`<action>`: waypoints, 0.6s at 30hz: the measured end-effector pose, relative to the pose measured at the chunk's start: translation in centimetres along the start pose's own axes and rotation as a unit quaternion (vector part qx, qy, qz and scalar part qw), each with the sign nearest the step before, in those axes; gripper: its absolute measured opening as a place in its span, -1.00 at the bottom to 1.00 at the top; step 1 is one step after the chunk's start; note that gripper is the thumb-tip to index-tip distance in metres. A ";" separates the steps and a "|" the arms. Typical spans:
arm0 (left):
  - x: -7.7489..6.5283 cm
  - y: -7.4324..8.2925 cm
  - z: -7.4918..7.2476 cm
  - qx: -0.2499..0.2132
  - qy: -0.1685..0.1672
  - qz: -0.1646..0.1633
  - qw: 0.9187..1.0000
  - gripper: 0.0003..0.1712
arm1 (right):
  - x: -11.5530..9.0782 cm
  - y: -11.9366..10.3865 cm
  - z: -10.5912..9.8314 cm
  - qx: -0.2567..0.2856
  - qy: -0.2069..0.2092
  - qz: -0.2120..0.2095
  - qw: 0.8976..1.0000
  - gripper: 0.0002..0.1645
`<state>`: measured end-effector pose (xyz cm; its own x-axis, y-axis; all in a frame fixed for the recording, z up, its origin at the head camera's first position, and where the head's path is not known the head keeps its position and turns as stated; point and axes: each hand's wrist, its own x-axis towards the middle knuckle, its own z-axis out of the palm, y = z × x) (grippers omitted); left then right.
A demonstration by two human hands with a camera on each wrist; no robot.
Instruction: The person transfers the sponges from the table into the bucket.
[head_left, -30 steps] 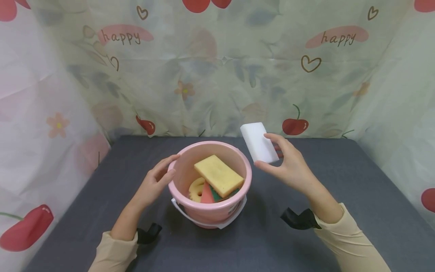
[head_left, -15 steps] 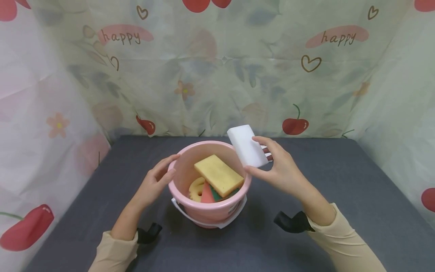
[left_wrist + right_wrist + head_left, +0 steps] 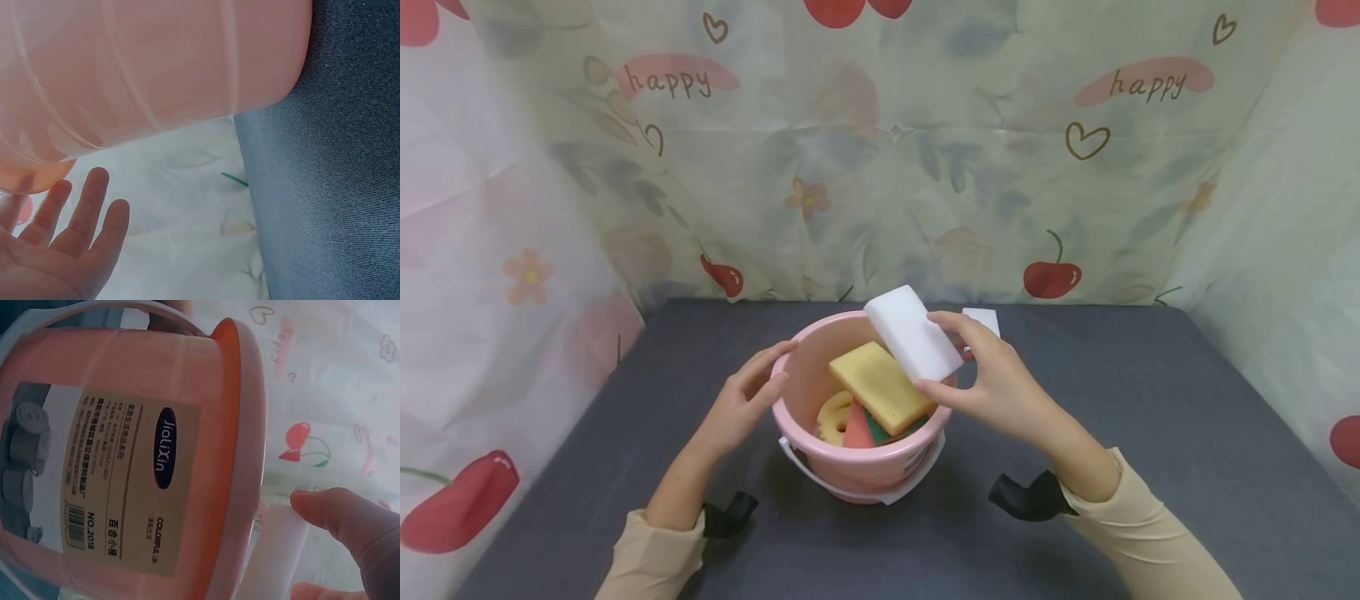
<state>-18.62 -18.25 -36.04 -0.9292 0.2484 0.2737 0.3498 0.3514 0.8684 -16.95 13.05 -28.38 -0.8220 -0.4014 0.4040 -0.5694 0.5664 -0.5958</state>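
Note:
My right hand [image 3: 1000, 383] pinches a white sponge block [image 3: 912, 332] between thumb and fingers, tilted over the right side of a pink bucket [image 3: 850, 454]. In the right wrist view the white sponge [image 3: 275, 556] overlaps the bucket's rim. My left hand [image 3: 741, 404] rests its fingertips and thumb at the bucket's left rim; the left wrist view shows its fingers [image 3: 87, 212] spread and fairly straight beside the wall. Inside the bucket a yellow rectangular sponge [image 3: 880, 386] lies on top, with a pale yellow ring-shaped piece [image 3: 831, 417], a red piece [image 3: 857, 429] and a dark green piece beneath.
Another white block [image 3: 985, 319] shows on the dark table [image 3: 970, 550] behind my right hand. The bucket's white handle [image 3: 891, 497] hangs down at its front. A printed cloth [image 3: 895, 167] closes off the back and both sides.
My right hand has carried the white sponge left, from beside the bucket to over its right side. The white block behind has come into view. My left hand stays at the rim.

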 end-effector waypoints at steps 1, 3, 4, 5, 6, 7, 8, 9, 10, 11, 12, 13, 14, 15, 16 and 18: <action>0.0 0.0 0.0 -0.001 0.000 0.000 1.000 -0.48 | 0.0 -0.1 0.1 0.002 -0.001 -0.001 1.000 -0.19; 0.0 0.1 0.0 -0.002 0.001 -0.002 1.000 -0.49 | 0.0 -0.2 0.2 0.006 -0.006 -0.003 1.000 -0.19; 0.0 0.1 0.0 -0.001 0.001 -0.003 1.000 -0.49 | 0.0 -0.3 0.3 0.008 -0.008 -0.004 1.000 -0.19; 0.0 0.1 0.1 -0.001 0.001 -0.004 1.000 -0.49 | 0.0 -0.3 0.4 0.009 -0.010 -0.006 1.000 -0.19; 0.0 0.1 0.1 0.000 0.001 -0.004 1.000 -0.49 | 0.0 -0.4 0.5 0.010 -0.012 -0.008 1.000 -0.20; 0.0 0.1 0.1 0.000 0.001 -0.005 1.000 -0.49 | 0.0 -0.4 0.6 0.011 -0.013 -0.009 1.000 -0.20; 0.0 0.1 0.1 0.000 0.002 -0.004 1.000 -0.49 | 0.0 -0.4 0.7 0.011 -0.015 -0.010 1.000 -0.21; 0.0 0.1 0.1 0.001 0.002 -0.004 1.000 -0.49 | 0.1 -0.5 0.8 0.012 -0.017 -0.010 1.000 -0.21; 0.0 0.1 0.1 0.001 0.003 -0.003 1.000 -0.49 | 0.1 -0.5 0.9 0.015 -0.019 -0.011 1.000 -0.21; 0.0 0.1 0.1 0.000 0.003 -0.003 1.000 -0.49 | 0.1 -0.6 1.0 0.019 -0.022 -0.010 1.000 -0.21; 0.0 0.1 0.1 0.001 0.004 -0.002 1.000 -0.49 | 0.1 -0.7 1.1 0.023 -0.027 -0.007 0.999 -0.20; 0.0 0.1 0.1 0.001 0.004 -0.001 1.000 -0.49 | 0.2 -0.8 1.2 0.028 -0.030 -0.004 0.999 -0.20; 0.0 0.1 0.1 0.000 0.004 -0.001 1.000 -0.49 | 0.2 -0.8 1.3 0.032 -0.033 -0.002 0.999 -0.20; 0.0 0.1 0.1 0.001 0.005 -0.001 1.000 -0.49 | 0.2 -0.9 1.4 0.035 -0.036 0.000 0.999 -0.20; 0.0 0.1 0.1 0.001 0.005 -0.001 1.000 -0.49 | 0.2 -1.0 1.4 0.038 -0.039 0.001 0.999 -0.19; 0.0 0.1 0.1 0.002 0.005 -0.001 1.000 -0.49 | 0.2 -1.2 1.6 0.037 -0.042 0.003 0.998 -0.19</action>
<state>-18.58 -18.15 -35.98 -0.9311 0.2387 0.2759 0.3481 0.3552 0.8676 -16.44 11.17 -28.66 -0.8198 -0.4587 0.3428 -0.5598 0.5160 -0.6483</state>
